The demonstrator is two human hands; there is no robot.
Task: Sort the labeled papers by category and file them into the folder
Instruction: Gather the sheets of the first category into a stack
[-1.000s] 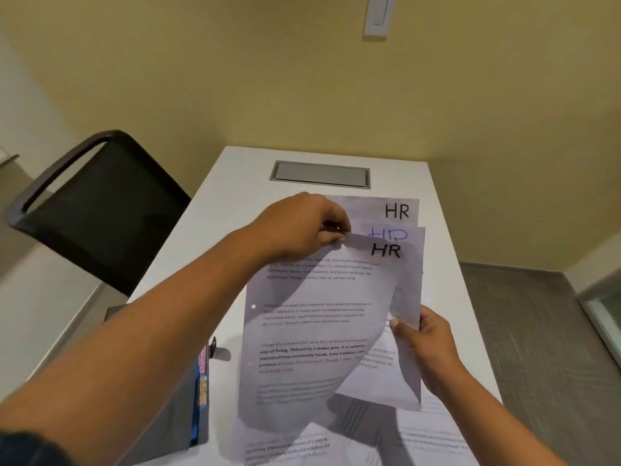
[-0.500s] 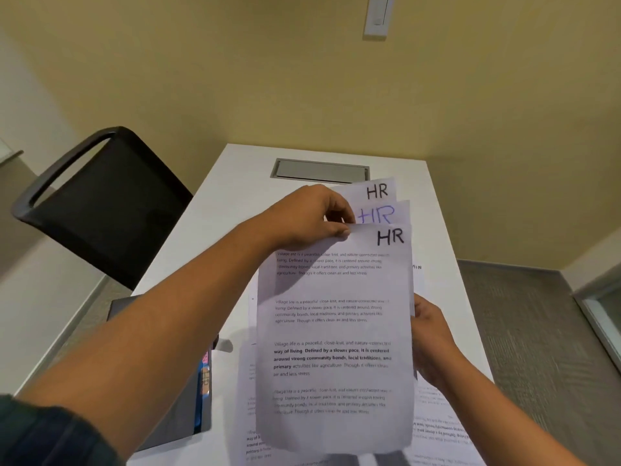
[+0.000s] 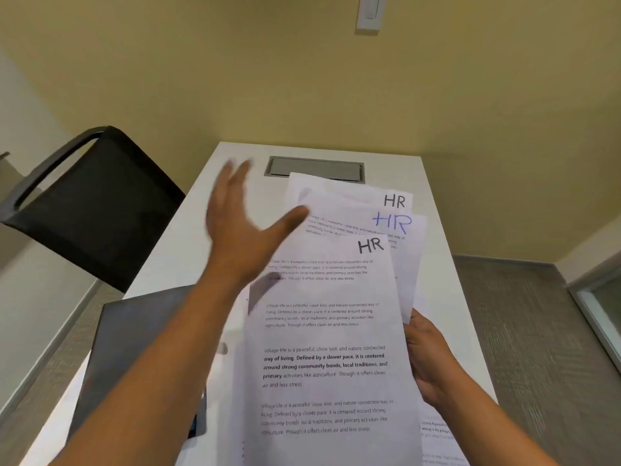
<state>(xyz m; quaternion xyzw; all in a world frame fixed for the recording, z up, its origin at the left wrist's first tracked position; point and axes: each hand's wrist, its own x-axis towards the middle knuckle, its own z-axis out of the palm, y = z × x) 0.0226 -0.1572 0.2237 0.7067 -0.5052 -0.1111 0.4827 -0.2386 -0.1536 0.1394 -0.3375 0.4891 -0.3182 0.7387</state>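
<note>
- Three sheets (image 3: 329, 331), each marked HR at the top, hang fanned in the air just right of the folder (image 3: 134, 348).
- My right hand (image 3: 426, 361) grips all three by the edge farthest from the folder.
- My left hand (image 3: 235, 237) pinched the front sheet's top corner half a second ago. It has now let go and is spread wide and holds nothing, blurred, beyond the folder's far end.
- The front sheet has settled onto the other two, so I judge the HR group gathered and my left hand free for the folder, which lies shut.
- More printed papers (image 3: 437, 432) lie right of the folder, under my fan. I cannot read their labels, so sorting may not be finished.
</note>
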